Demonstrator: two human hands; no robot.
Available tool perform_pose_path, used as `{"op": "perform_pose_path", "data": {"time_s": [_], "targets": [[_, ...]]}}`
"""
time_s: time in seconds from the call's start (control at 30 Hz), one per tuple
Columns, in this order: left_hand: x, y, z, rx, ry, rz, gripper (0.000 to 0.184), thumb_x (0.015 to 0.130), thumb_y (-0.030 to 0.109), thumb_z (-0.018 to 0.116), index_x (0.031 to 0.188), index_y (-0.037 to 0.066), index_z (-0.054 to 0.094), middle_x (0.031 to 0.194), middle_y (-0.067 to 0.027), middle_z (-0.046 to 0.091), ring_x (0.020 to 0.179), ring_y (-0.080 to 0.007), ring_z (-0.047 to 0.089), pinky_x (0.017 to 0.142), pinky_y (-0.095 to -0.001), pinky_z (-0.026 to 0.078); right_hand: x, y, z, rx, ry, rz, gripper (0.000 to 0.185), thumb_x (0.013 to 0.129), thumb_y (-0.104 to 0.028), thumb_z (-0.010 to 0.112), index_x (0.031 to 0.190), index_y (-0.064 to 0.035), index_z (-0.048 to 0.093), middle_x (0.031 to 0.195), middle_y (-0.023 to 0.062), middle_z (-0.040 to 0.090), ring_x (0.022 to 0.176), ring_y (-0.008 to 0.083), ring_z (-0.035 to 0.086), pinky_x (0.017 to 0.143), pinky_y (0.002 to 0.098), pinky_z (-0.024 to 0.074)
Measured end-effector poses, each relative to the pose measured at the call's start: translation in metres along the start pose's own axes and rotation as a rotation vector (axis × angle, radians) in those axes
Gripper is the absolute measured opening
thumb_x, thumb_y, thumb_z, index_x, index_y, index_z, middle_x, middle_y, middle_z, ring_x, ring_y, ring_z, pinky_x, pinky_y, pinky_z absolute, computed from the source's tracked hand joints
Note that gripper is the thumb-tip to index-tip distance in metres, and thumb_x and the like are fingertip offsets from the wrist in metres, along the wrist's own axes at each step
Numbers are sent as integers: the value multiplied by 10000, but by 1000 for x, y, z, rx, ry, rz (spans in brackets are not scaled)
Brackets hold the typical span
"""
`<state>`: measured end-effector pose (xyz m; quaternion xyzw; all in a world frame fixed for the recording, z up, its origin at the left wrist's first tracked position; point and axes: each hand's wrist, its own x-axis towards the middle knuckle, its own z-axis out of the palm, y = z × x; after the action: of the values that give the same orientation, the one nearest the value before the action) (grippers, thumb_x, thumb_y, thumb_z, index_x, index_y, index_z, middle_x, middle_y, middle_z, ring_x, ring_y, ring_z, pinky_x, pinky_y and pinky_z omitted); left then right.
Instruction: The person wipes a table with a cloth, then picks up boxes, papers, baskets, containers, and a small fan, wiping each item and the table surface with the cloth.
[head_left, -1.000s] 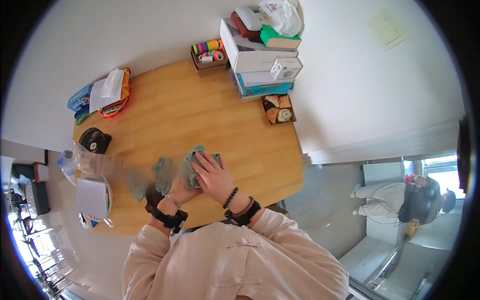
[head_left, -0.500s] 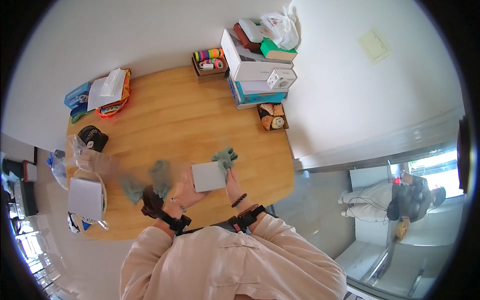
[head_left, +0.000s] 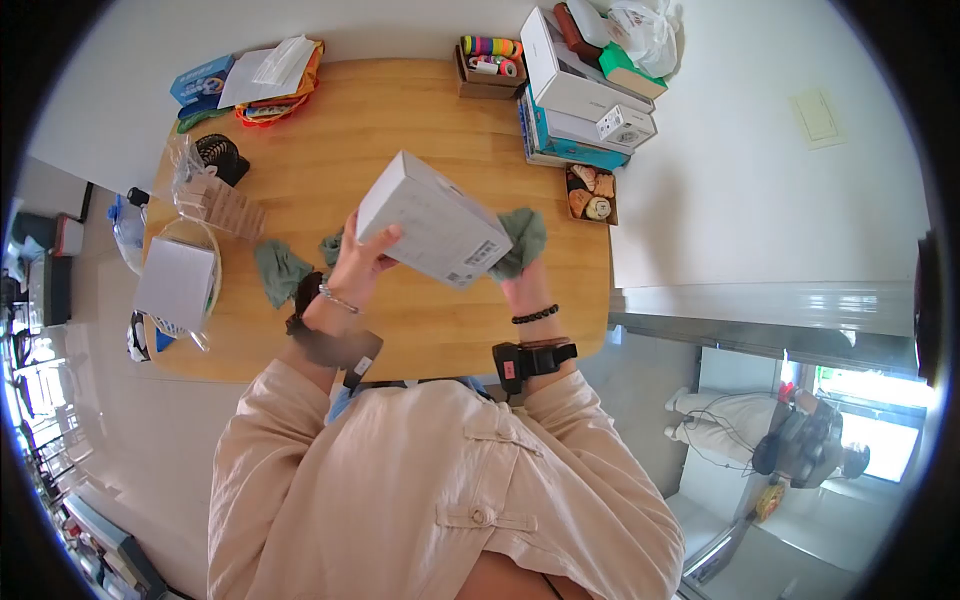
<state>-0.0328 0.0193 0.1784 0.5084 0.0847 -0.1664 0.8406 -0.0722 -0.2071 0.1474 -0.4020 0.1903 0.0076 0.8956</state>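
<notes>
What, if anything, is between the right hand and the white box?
A green cloth: it covers much of the right hand, at the end of the white box nearest that hand. Nothing visible separates the left hand from the box, which it grips directly.

White, flat rectangular cardboard box: held at its left end over the light-brown wooden table, between the far and near edges and nearer the right edge than the left.
Box pose: tilted, with its length slanted from the far-left side toward the near-right corner; one broad face and a narrow end are shown.
Box markings: a dark barcode and small symbols are printed near the right end; the finer print is too small to be read.
Grey-green soft fabric cloth: crumpled, bunched in the grasp against the box's right end, toward the table's right edge; its underside is hidden.
</notes>
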Motion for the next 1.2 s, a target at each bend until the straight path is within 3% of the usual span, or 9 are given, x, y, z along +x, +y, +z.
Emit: {"op": "perform_pose_path", "data": {"time_s": [0.1,0.17,0.4,0.5,0.67,0.7,0.8,0.9,1.2], "targets": [[4,-13,10,-85,94,72,501,751,287,652,1143,81,418,1014,-50,521,890,-153,537,751,-288,461,-16,15,40,185,-14,-166,373,916,-306,393,1202,-68,422,1035,41,551,813,150,541,695,310,445],[11,-7,11,-203,100,53,492,740,270,667,1118,75,420,988,-49,523,825,-146,535,714,-287,460,-17,34,30,-145,-34,-83,379,917,-264,390,1255,-95,360,1191,34,449,980,152,484,865,318,409],[11,19,1,-410,234,-6,480,708,234,698,1058,56,421,921,-47,529,766,-144,547,657,-272,465,9,40,-21,-603,-409,85,443,877,-243,496,1224,0,365,1141,100,493,1028,209,469,863,324,376],[4,17,24,-72,366,159,623,666,232,735,1108,26,348,997,-74,500,848,-158,536,665,-280,467,7,9,-6,-1116,4,-431,599,817,-290,578,1256,20,313,1231,172,405,1123,275,404,907,363,344],[-27,12,79,133,165,367,862,608,195,784,1248,10,236,1177,-132,356,1000,-187,445,839,-346,401,0,-53,51,-1333,-358,-778,877,653,-363,720,1304,-8,252,1290,176,338,1195,295,338,953,394,319],[-30,20,82,124,152,384,862,608,195,784,1248,10,236,1177,-132,356,1000,-187,445,839,-346,401,8,-59,45,-1341,-356,-801,877,653,-363,720,1304,-8,252,1290,176,338,1195,295,338,953,394,319],[-39,34,82,589,11,493,957,609,297,785,1317,11,208,1256,-151,321,1112,-230,382,932,-369,328,11,-70,13,-85,-557,26,741,684,-381,677,1261,-50,349,1219,72,457,1103,219,453,927,372,377],[-13,8,88,309,-161,381,935,629,315,768,1308,-5,209,1267,-160,311,1149,-233,359,955,-387,307,16,-74,10,291,-524,68,611,777,-474,534,1220,-70,418,1179,86,504,1027,219,518,861,370,443],[-4,5,120,208,-251,243,815,659,206,761,1275,-7,271,1144,-72,468,1050,-139,449,866,-305,408,13,-95,14,-307,-415,-110,645,850,-458,464,1305,-46,266,1177,92,468,1043,180,482,870,306,400]]}}
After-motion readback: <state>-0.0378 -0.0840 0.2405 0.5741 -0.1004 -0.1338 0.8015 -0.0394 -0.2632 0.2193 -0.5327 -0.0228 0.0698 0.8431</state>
